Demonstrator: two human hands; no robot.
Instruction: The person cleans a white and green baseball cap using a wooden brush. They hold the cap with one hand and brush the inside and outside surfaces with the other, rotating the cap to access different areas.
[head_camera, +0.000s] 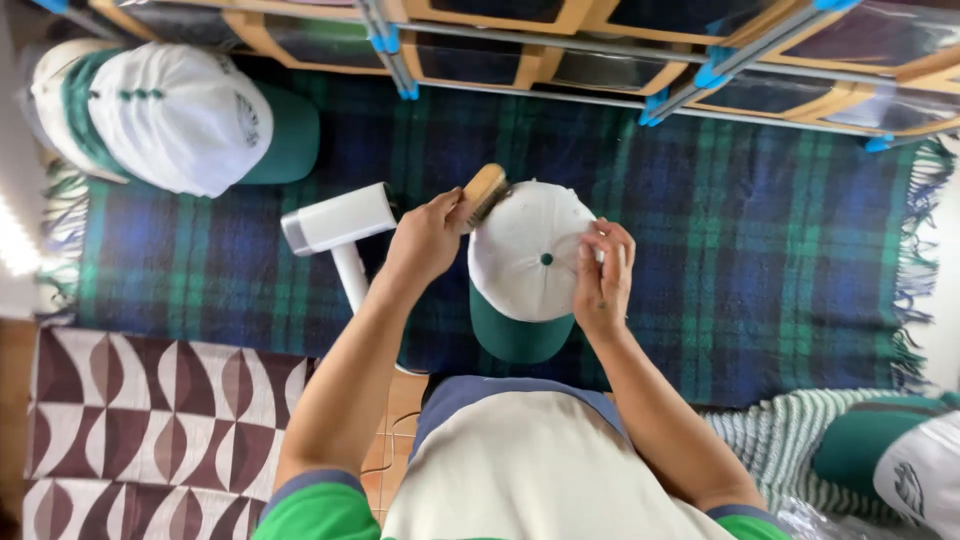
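We see a white cap with a green brim (525, 270) held up over the blue-and-green plaid blanket (760, 250), our right hand (603, 275) curled closed on its right edge and our left hand (425, 238) wrapped tight around a wooden brush (484, 193) whose bristles touch the crown's upper left. Just left of it lies a white handheld steamer (338, 230). Farther out we find a stack of matching caps (170, 115) at the blanket's upper left corner and a metal rack (640, 50) along the top.

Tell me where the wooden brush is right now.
In the head view, the wooden brush is in the left hand, its bristles against the upper left edge of the white cap, above the plaid blanket.
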